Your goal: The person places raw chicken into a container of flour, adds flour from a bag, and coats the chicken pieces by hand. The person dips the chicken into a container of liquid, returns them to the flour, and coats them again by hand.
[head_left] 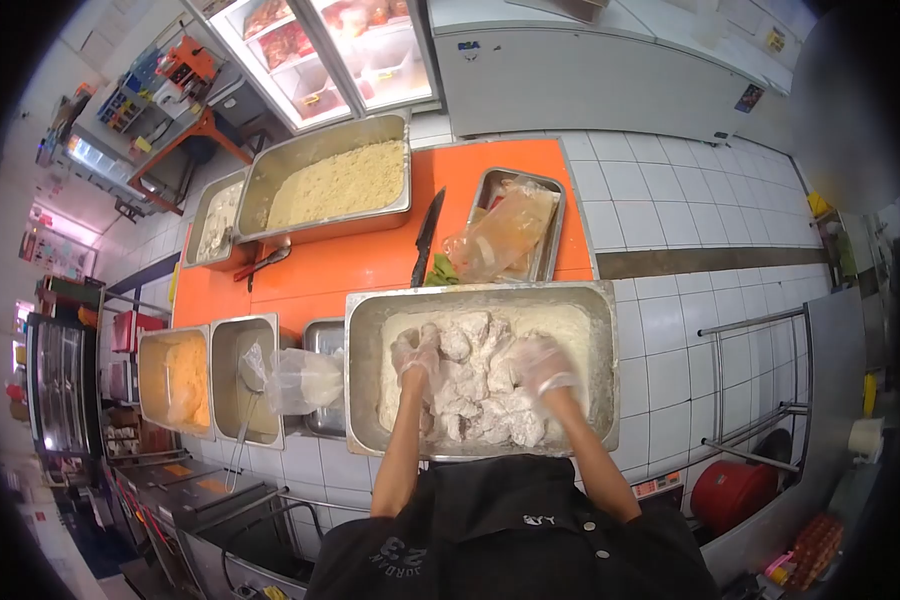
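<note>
A large steel pan of flour stands before me, with several flour-coated pieces, likely chicken, heaped in its middle. My left hand, in a clear plastic glove, is at the left side of the heap, touching the flour. Its fingers look apart and hold nothing that I can see. Over the right side of the heap is my right hand, also gloved. Motion smears its fingers, so their grip does not show.
On the orange table lie a black knife, red-handled tongs, a tray with a plastic bag and a deep pan of crumbs. Left of me are an orange-powder pan and a pan with a strainer.
</note>
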### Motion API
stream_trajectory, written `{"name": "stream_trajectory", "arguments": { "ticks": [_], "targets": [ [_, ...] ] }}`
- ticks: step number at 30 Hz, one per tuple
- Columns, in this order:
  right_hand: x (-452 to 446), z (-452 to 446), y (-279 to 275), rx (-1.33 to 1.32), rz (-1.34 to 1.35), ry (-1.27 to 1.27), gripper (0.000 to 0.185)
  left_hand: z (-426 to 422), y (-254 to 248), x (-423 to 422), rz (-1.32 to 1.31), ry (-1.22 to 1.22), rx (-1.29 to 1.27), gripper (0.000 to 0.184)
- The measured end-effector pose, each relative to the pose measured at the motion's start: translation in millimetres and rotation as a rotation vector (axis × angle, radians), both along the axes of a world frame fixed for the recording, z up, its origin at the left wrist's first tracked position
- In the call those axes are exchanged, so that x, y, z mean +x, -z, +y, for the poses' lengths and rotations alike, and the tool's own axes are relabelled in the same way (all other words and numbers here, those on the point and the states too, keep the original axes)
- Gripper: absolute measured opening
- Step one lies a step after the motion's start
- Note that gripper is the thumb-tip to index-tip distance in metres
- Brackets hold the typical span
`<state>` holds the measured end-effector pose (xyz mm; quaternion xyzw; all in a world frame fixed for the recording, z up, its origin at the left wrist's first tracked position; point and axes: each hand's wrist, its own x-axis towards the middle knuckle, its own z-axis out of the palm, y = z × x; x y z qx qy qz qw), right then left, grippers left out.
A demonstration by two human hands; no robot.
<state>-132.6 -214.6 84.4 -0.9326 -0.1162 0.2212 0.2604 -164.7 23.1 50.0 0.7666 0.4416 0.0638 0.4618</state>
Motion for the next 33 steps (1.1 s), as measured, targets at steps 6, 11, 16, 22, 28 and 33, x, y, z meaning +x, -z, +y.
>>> {"name": "stream_trajectory", "arguments": {
  "ticks": [6, 11, 16, 22, 28, 33],
  "targets": [
    [24.8, -8.4, 157.4, -0.032, -0.109, 0.117, 0.069, -55.5, 47.9, 14.2, 0.006, 0.62, -0.023, 0.057],
    [2.8, -42.3, 137.9, 1.036, 0.472, 0.384, 0.054, -44.7, -26.1, 3.4, -0.063, 0.449, -0.7, 0.082],
    [24.3, -43.2, 90.4, 0.124, 0.2, 0.047, 0.042, -17.9, -30.3, 3.6, 0.067, 0.633, -0.006, 0.072],
    [27.2, -26.4, 137.0, -0.014, -0.056, 0.039, 0.035, 11.5, 73.7, -1.3, -0.143, 0.683, 0.086, 0.043],
    [33.9, -31.3, -20.5, -0.227, -0.019, -0.22, 0.046, 30.5, 25.5, -0.5, 0.228, 0.439, -0.317, 0.026],
    [43.7, -7.8, 125.1, -0.095, -0.319, -0.417, 0.051, 14.7, -8.3, -8.5, -0.007, 0.482, -0.004, 0.024]
  ]
}}
